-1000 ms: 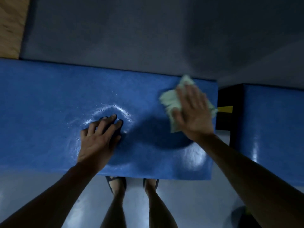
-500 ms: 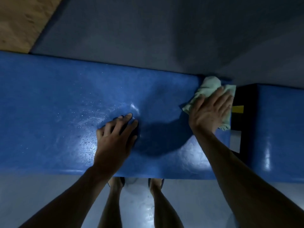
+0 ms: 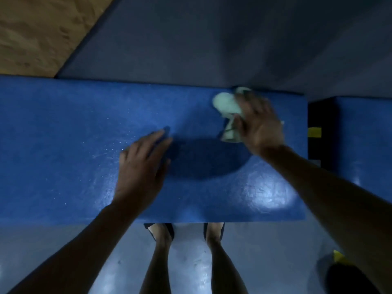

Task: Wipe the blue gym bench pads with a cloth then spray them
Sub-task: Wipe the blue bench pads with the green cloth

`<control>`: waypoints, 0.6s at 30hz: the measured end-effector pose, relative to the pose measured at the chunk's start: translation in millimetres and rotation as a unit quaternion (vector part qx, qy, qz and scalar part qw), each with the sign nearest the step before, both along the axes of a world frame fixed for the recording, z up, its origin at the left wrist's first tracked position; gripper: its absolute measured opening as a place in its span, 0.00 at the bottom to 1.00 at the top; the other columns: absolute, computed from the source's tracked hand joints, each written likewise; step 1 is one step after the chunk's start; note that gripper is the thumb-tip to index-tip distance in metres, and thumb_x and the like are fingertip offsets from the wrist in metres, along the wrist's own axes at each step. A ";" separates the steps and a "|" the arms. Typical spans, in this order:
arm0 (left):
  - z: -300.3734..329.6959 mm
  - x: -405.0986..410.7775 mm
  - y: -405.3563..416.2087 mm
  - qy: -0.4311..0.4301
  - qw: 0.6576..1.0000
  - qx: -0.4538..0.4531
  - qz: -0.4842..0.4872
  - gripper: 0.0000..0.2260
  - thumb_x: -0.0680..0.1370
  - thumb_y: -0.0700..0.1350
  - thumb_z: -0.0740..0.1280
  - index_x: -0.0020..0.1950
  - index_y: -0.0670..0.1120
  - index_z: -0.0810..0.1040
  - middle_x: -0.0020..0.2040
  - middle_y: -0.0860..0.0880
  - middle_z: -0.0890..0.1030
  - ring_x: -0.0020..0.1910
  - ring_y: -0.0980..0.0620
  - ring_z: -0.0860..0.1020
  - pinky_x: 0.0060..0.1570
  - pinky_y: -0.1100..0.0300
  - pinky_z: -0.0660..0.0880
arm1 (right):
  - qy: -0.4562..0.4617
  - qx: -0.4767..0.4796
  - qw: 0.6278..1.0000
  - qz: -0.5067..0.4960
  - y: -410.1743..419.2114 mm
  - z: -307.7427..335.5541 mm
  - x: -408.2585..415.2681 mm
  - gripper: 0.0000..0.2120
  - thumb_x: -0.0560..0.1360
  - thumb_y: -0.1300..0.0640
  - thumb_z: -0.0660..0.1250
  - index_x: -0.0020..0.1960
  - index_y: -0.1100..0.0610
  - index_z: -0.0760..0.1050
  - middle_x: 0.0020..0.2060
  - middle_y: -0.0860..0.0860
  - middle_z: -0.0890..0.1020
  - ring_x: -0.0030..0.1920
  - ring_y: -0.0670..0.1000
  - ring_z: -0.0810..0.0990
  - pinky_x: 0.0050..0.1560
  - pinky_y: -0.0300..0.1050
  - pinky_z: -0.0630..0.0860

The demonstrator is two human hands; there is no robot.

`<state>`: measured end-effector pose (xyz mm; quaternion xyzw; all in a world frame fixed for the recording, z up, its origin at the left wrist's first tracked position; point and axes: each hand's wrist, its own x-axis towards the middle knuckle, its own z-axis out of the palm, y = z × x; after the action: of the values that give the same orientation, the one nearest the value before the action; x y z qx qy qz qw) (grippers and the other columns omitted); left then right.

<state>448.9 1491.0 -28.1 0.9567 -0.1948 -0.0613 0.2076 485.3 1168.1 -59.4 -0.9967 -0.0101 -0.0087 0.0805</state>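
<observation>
A pale green cloth lay bunched on the far right part of the long blue bench pad, close to its far edge. The right hand covered the cloth's right side, and the cloth stuck out to the left past the thumb. The hand was blurred, so whether its fingers curled round the cloth could not be told. The left hand rested flat mid-pad, fingers straight. A second blue pad was cut off at the right.
</observation>
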 end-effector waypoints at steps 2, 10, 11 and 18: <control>-0.4 12.7 25.8 -0.001 0.999 0.032 0.036 0.23 0.79 0.51 0.63 0.74 0.49 0.71 0.76 0.46 0.70 0.70 0.40 0.69 0.63 0.44 0.66 | 0.019 -0.006 0.999 -0.050 -33.1 5.0 -10.9 0.26 0.83 0.48 0.56 0.77 0.60 0.67 0.74 0.61 0.71 0.73 0.62 0.69 0.75 0.59 0.65; -20.7 25.1 74.1 0.027 0.994 0.090 0.060 0.23 0.80 0.57 0.59 0.75 0.54 0.71 0.78 0.48 0.68 0.72 0.42 0.66 0.69 0.43 0.61 | -0.055 0.049 0.972 -0.222 105.3 -8.8 9.2 0.26 0.81 0.52 0.54 0.74 0.64 0.70 0.72 0.63 0.73 0.73 0.66 0.70 0.76 0.60 0.62; -21.5 25.9 73.4 0.027 0.994 0.090 0.063 0.23 0.80 0.57 0.59 0.75 0.54 0.72 0.78 0.48 0.68 0.72 0.42 0.66 0.69 0.43 0.61 | -0.065 0.059 0.979 -0.181 139.7 -10.1 16.0 0.25 0.81 0.52 0.55 0.74 0.63 0.70 0.72 0.63 0.73 0.73 0.65 0.70 0.76 0.60 0.62; -21.0 26.0 74.3 0.013 0.995 0.086 0.057 0.23 0.79 0.56 0.62 0.73 0.53 0.73 0.77 0.47 0.69 0.70 0.42 0.67 0.68 0.42 0.62 | 0.012 0.074 0.990 0.116 200.7 -3.0 47.1 0.25 0.83 0.46 0.53 0.78 0.54 0.67 0.76 0.54 0.70 0.77 0.57 0.66 0.79 0.54 0.57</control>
<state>475.0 1565.3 -49.0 0.9797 -0.1310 -0.0781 0.1301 532.4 1368.9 -62.4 -0.9801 -0.1235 0.0119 0.1547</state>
